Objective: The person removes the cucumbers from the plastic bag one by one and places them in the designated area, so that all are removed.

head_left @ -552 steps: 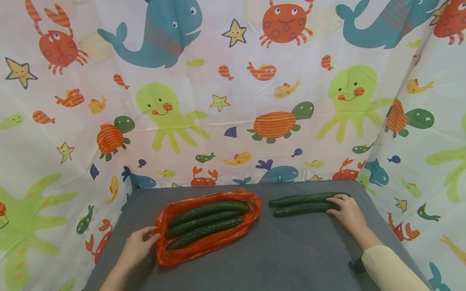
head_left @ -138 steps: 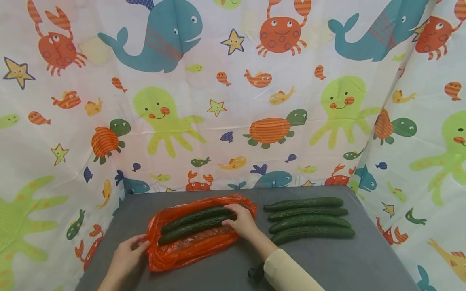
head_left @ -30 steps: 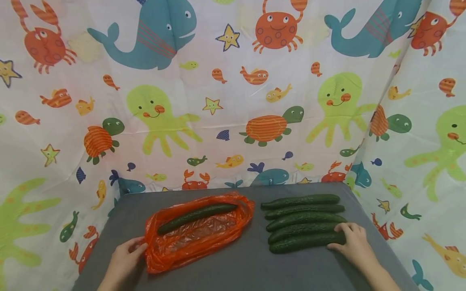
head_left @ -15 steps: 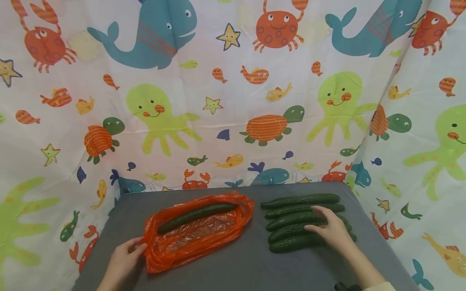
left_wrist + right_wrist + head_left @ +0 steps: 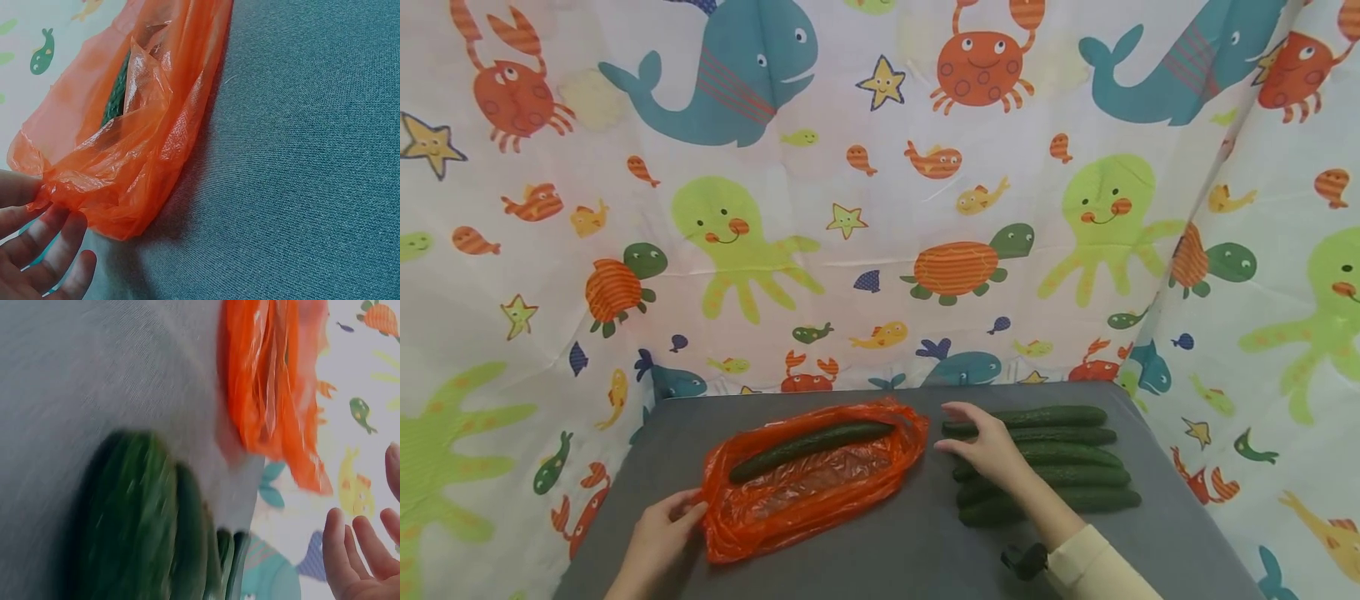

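An orange plastic bag [image 5: 737, 546] lies spread on the left of the table, with one dark green cucumber [image 5: 812, 450] inside it. My left hand [image 5: 662, 529] pinches the bag's near left end between thumb and fingers; the left wrist view shows the gathered plastic [image 5: 87, 190] at the fingertips. To the right, several cucumbers [image 5: 1075, 454] lie side by side in a row. Over their left ends hovers my right hand [image 5: 988, 450], holding nothing, thumb and fingers spread apart towards the bag. It hides part of the row. Cucumber ends [image 5: 131, 506] appear blurred in the right wrist view.
Grey cloth [image 5: 865, 558] covers the table. A white curtain [image 5: 865, 117] printed with sea animals encloses its back and sides. Near the right sleeve, a dark strap piece [image 5: 1024, 562] sits at the wrist.
Since the oldest frame, cucumbers in the bag have dropped from three to one, and the row has grown. Lately my right hand let go of the nearest cucumber and moved left, empty.
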`<action>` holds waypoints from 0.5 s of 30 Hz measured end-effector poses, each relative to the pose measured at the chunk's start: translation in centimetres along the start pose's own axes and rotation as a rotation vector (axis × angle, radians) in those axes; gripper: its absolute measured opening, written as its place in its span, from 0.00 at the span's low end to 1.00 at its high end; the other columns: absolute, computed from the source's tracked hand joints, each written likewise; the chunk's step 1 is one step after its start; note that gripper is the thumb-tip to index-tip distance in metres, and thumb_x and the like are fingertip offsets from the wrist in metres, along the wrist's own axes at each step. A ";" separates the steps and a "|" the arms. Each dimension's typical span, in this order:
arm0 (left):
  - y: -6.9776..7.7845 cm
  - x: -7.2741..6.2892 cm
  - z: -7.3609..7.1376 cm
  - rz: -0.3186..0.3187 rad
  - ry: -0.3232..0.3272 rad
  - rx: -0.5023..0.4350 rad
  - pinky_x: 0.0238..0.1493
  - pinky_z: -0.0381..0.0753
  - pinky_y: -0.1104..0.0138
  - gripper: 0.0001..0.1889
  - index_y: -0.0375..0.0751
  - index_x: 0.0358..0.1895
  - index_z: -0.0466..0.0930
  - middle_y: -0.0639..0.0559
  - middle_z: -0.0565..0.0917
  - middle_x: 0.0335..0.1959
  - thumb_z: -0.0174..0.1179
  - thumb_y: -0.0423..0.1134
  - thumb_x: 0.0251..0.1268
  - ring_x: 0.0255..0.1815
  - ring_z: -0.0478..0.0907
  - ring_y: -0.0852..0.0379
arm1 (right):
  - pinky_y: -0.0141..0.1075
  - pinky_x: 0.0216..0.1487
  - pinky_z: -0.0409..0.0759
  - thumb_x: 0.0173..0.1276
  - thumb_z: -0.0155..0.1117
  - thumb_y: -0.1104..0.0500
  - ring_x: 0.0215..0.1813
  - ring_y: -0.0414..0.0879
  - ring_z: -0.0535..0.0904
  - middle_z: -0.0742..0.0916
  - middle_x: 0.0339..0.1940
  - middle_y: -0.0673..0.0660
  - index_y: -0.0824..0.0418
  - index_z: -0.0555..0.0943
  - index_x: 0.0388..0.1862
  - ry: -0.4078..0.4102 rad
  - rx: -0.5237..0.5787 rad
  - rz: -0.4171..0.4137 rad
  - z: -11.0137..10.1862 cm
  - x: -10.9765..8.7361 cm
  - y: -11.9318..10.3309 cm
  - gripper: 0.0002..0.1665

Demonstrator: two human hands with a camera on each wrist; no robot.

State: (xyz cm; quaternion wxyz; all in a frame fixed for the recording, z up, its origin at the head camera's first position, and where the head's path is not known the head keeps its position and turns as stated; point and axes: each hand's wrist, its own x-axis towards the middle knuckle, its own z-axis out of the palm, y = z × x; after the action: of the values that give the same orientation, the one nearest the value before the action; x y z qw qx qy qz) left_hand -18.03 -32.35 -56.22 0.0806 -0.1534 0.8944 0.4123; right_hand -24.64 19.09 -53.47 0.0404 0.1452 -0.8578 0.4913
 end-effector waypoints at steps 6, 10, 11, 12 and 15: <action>-0.1 0.1 0.0 0.001 0.005 0.011 0.38 0.82 0.59 0.29 0.30 0.63 0.77 0.47 0.87 0.40 0.60 0.53 0.73 0.40 0.82 0.54 | 0.37 0.42 0.83 0.58 0.79 0.49 0.57 0.56 0.81 0.85 0.60 0.56 0.51 0.80 0.63 -0.028 0.009 0.022 3.8 1.5 -1.0 0.33; -0.3 0.2 0.1 -0.008 0.007 0.011 0.38 0.82 0.59 0.29 0.29 0.62 0.77 0.47 0.87 0.40 0.60 0.52 0.72 0.40 0.82 0.54 | 0.50 0.51 0.81 0.62 0.75 0.46 0.59 0.57 0.81 0.85 0.61 0.54 0.50 0.81 0.62 -0.109 0.003 0.003 6.9 2.5 -1.7 0.30; -0.3 0.2 0.1 -0.008 0.006 0.008 0.38 0.82 0.59 0.29 0.30 0.62 0.77 0.47 0.87 0.40 0.60 0.52 0.72 0.40 0.82 0.54 | 0.53 0.55 0.80 0.62 0.75 0.46 0.60 0.57 0.81 0.85 0.61 0.54 0.50 0.82 0.61 -0.130 0.008 -0.001 7.6 2.8 -2.0 0.29; -0.3 0.3 0.2 -0.008 0.006 0.005 0.38 0.82 0.59 0.29 0.29 0.62 0.77 0.47 0.87 0.39 0.60 0.53 0.72 0.40 0.82 0.55 | 0.55 0.59 0.78 0.63 0.75 0.45 0.61 0.56 0.80 0.85 0.61 0.54 0.50 0.83 0.60 -0.147 0.005 -0.007 8.3 3.1 -2.1 0.28; -0.4 0.4 0.3 -0.002 0.008 0.004 0.38 0.82 0.59 0.30 0.30 0.62 0.77 0.48 0.87 0.39 0.61 0.54 0.71 0.40 0.82 0.54 | 0.54 0.64 0.75 0.64 0.75 0.48 0.64 0.54 0.79 0.85 0.60 0.53 0.49 0.84 0.58 -0.191 -0.018 -0.007 10.0 4.3 -2.2 0.24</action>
State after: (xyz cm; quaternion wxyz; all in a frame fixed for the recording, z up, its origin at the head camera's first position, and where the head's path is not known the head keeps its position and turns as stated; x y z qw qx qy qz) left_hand -18.25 -32.47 -56.80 0.0778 -0.1556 0.8953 0.4101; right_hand -27.41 8.62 -55.89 -0.0386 0.1938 -0.8618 0.4672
